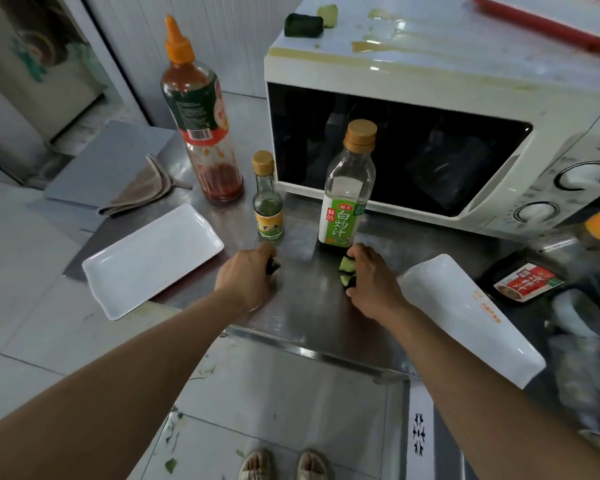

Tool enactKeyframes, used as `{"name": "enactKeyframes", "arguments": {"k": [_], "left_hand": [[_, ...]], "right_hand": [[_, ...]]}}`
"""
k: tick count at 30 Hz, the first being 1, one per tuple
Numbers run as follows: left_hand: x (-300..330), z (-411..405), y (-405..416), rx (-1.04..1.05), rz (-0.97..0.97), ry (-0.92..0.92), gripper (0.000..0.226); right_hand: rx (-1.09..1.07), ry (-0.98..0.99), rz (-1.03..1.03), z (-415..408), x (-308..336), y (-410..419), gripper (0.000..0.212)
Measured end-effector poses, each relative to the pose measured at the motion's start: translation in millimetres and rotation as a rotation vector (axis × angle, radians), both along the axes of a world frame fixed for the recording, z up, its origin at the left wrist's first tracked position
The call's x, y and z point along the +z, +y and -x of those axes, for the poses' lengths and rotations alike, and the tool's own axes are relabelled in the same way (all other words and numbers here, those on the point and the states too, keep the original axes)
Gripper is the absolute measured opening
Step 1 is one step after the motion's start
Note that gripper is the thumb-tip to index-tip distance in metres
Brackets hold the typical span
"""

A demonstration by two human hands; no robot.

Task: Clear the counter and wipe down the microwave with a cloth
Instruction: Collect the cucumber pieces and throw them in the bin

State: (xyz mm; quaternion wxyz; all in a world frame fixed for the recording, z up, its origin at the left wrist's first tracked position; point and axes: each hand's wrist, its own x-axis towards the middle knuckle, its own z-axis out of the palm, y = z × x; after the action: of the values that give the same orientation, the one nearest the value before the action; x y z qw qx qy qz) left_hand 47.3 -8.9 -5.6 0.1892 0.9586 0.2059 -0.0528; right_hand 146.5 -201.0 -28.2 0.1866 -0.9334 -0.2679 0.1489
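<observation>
Both hands, left hand (246,278) and right hand (371,278), gripped cucumber pieces (345,268) on the tabletop (305,306), the cloth (142,188) lay at ten o'clock, and either wrist could have toppled the bottle (347,188) just beyond.

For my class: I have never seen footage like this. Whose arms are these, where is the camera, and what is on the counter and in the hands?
There is one picture, from a camera worn on a person's head, looking down at their own bare arms. The left hand holds a dark cucumber piece; the right hand holds cucumber chunks. On the steel counter stand a microwave, three bottles, two white trays and a folded cloth.
</observation>
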Motion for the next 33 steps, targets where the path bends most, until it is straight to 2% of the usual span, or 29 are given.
{"name": "enactKeyframes", "arguments": {"k": [4, 12, 17, 24, 33], "left_hand": [[0, 0, -4, 0.002, 0.024, 0.003, 0.037], [1, 3, -6, -0.009, 0.002, 0.005, 0.037], [12, 7, -3, -0.006, -0.035, -0.03, 0.037], [55, 17, 6, -0.008, -0.067, -0.078, 0.035], [141, 25, 32, -0.047, -0.061, -0.198, 0.036]], "right_hand": [[-0.022, -0.011, 0.01, 0, -8, 1, 0.058], [-0.016, -0.057, 0.0, 4, -9, 0, 0.038], [-0.039, -0.026, 0.01, 13, 4, 0, 0.035], [-0.02, -0.078, -0.049, 31, 51, 12, 0.03], [-0.056, -0.123, -0.11, 50, 143, 35, 0.035]]}}
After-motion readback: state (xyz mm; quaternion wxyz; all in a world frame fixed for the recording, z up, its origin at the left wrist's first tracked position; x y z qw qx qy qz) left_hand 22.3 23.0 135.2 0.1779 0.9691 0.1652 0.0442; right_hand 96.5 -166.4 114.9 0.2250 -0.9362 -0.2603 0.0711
